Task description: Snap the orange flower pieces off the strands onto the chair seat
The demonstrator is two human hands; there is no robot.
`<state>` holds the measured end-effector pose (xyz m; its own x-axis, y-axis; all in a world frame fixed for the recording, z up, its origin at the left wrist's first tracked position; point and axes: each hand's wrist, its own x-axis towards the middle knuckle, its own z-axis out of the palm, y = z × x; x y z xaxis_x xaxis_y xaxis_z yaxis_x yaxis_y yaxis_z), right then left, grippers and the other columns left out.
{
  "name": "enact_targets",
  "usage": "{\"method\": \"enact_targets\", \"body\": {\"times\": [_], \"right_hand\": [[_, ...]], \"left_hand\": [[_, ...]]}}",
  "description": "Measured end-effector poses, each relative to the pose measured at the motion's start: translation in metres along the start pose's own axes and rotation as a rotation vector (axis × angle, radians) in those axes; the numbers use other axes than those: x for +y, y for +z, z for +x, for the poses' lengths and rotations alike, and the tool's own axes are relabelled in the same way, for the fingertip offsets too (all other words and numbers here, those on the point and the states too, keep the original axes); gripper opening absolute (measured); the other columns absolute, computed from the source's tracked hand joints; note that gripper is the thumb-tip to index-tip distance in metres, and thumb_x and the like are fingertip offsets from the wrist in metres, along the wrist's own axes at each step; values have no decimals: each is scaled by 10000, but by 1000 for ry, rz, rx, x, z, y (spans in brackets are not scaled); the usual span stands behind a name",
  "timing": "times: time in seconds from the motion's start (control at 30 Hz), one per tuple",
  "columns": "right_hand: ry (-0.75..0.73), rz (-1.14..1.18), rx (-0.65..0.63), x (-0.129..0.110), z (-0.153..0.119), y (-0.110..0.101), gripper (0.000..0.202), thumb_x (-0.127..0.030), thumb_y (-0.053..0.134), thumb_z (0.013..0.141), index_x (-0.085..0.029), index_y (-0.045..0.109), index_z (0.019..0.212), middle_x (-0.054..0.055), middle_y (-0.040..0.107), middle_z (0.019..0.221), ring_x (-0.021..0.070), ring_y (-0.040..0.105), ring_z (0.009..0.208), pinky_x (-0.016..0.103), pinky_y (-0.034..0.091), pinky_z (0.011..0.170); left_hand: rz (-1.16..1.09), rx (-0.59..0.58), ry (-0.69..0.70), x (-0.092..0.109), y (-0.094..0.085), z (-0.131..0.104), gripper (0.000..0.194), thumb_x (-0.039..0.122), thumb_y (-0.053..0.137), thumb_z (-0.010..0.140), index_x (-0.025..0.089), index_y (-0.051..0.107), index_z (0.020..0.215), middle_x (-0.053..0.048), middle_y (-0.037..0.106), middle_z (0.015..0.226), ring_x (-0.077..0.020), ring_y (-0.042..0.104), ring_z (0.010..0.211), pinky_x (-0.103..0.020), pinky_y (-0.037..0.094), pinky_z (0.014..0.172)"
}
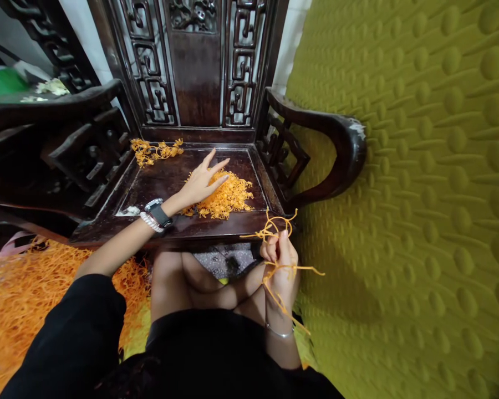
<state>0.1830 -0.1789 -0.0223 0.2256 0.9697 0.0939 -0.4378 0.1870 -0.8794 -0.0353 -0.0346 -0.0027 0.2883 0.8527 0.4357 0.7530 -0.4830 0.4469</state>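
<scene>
My left hand [200,182], with a watch and a white bracelet at its wrist, lies over a pile of small orange branching pieces [235,194]. Its fingers are spread, and nothing shows in its grip. The pile rests on the dark wooden seat [143,185] of a carved chair. Closer to my lap, my right hand [283,271] pinches thin orange branching strands [270,226] between thumb and fingers. Some strands loop above the fingertips; others hang across the palm and wrist. How many pieces it holds I cannot tell.
A smaller orange cluster [149,153] lies at the seat's back left corner. At lower left is a large heap of orange strands [37,299]. Curved wooden armrests [343,144] flank the seat. A textured yellow-green surface [419,183] rises on the right.
</scene>
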Motion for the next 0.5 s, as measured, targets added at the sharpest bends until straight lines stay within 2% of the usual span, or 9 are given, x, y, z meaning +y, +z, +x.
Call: {"method": "enact_targets", "body": {"times": [0.07,0.13,0.2,0.27,0.37,0.43,0.5], "right_hand": [[-10,13,-7,1,2,1,375,-495,601,840,-177,526,657,-84,322,492,67,245,438,221,214,435],[16,-2,-31,1,5,4,302,-464,596,842,-165,617,804,-73,384,526,77,294,455,223,251,446],[36,-9,-70,1,6,9,268,-399,584,852,-160,648,954,-53,479,579,91,386,508,229,333,503],[49,8,-117,2,6,17,273,-338,563,865,-171,632,1069,-18,602,691,108,493,609,246,414,612],[83,39,-196,3,4,27,338,-310,527,892,-204,562,1211,42,702,977,139,594,773,288,469,720],[89,43,-272,3,-1,31,357,-318,505,913,-228,533,1258,59,693,1106,162,627,869,314,493,759],[92,3,-391,2,-7,31,341,-338,482,936,-251,544,1260,53,699,1115,184,644,939,350,501,839]], "left_hand": [[-52,67,27,13,-9,-8,552,520,389,943,234,411,1414,-130,158,1583,-300,213,1452,-493,222,1177],[-170,61,36,31,-15,-26,488,510,387,948,216,518,1315,-132,374,1493,-265,344,1395,-477,251,1171],[-371,-27,30,52,-17,-53,442,514,382,950,214,592,1198,-114,565,1324,-241,488,1280,-458,320,1139],[-641,-125,-16,72,-11,-84,485,562,418,920,230,539,1253,-117,570,1322,-249,511,1255,-448,379,1098],[-1058,-151,-139,96,5,-118,663,632,509,844,230,395,1358,-152,478,1407,-276,526,1233,-430,455,1018],[-1217,-91,-299,107,14,-130,637,584,590,817,209,427,1306,-147,540,1318,-251,604,1092,-385,507,921],[-1279,17,-433,115,19,-136,518,492,653,808,181,504,1194,-102,625,1121,-190,633,921,-307,521,818]]}}
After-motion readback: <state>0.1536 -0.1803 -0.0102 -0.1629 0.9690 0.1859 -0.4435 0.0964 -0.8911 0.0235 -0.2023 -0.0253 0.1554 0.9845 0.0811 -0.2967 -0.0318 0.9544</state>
